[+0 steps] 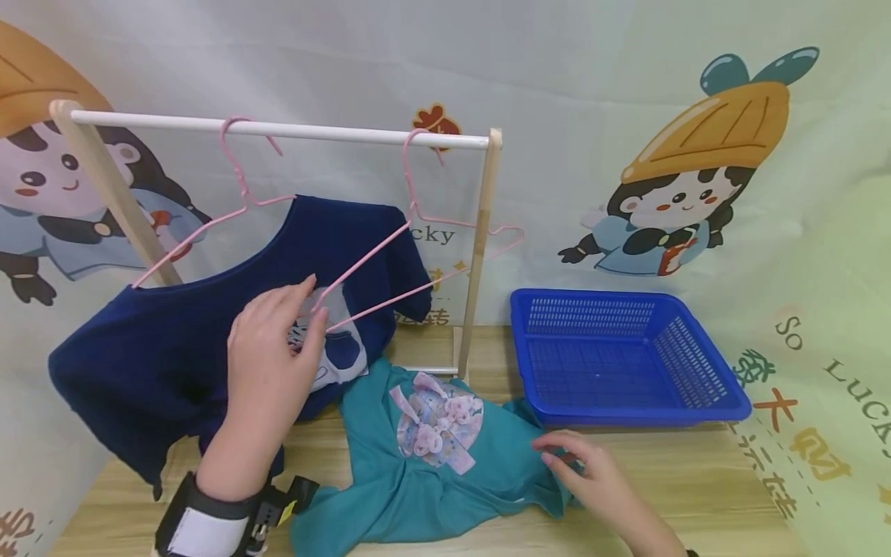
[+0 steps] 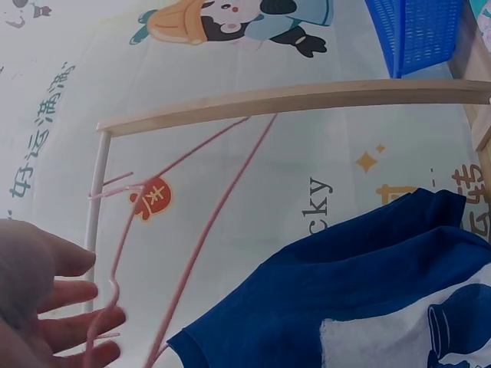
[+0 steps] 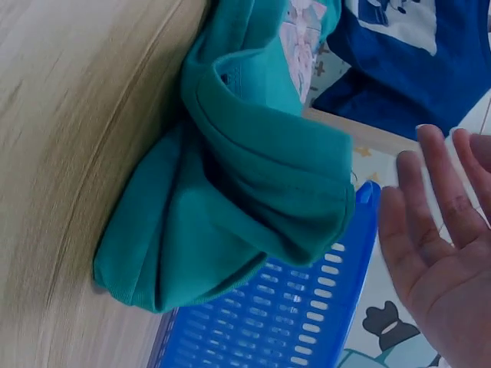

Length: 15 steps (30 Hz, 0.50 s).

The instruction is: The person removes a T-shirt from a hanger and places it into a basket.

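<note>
Left hand (image 1: 274,333) at hanger (image 1: 367,260) | right hand (image 1: 592,473) near garment (image 1: 390,495) | hands unclenched | blue basket (image 1: 626,415) upright

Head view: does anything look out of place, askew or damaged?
Mildly: the bare pink hanger and the navy shirt both hang turned askew to the white bar, and the teal garment lies rumpled on the table rather than smoothed flat. Nothing looks spilled or damaged.

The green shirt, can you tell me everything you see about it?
The green shirt is bluish green and looks like soft cloth. A big pale patch on it, with pink flowers and ribbon-like strips, faces up. It lies wrinkled on the wood-coloured table, with one end bunched up near the blue basket. The right hand is close to that end, not gripping it.
</note>
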Each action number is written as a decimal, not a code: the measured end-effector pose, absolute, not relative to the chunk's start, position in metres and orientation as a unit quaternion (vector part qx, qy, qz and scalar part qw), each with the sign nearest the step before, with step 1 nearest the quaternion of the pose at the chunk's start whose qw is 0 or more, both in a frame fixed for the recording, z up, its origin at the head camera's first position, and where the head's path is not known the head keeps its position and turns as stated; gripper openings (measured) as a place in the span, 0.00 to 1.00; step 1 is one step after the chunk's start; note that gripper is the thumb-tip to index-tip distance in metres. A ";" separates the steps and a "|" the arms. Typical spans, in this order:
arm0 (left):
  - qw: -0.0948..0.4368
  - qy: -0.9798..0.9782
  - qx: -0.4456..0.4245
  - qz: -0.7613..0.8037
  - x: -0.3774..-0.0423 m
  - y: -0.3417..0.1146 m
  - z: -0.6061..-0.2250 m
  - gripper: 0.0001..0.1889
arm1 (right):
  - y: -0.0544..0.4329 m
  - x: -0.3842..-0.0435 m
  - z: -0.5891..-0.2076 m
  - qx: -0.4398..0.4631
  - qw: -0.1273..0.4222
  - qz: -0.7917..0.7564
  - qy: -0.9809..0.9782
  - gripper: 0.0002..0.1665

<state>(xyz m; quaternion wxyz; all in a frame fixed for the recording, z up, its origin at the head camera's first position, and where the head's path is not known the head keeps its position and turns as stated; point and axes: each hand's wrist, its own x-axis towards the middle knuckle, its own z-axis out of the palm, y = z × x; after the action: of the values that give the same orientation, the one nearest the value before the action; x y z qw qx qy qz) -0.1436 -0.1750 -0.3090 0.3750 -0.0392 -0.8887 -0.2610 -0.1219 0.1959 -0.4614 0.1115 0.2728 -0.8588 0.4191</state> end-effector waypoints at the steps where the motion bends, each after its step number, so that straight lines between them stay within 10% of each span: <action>1: 0.383 -0.884 -0.047 -0.262 -0.142 -0.176 -0.309 0.22 | 0.194 -0.122 -0.462 0.276 0.105 0.405 -0.865 0.12; 15: 0.424 -0.846 -0.072 -0.314 -0.126 -0.195 -0.321 0.30 | 0.168 -0.125 -0.488 0.286 -0.039 0.169 -0.942 0.44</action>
<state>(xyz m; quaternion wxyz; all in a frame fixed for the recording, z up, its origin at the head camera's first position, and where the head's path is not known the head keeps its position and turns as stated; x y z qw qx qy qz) -0.1259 -0.1952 -0.3211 0.4237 -0.0721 -0.8464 -0.3145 -0.1249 0.1679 -0.4883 -0.0388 0.2858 -0.9424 0.1691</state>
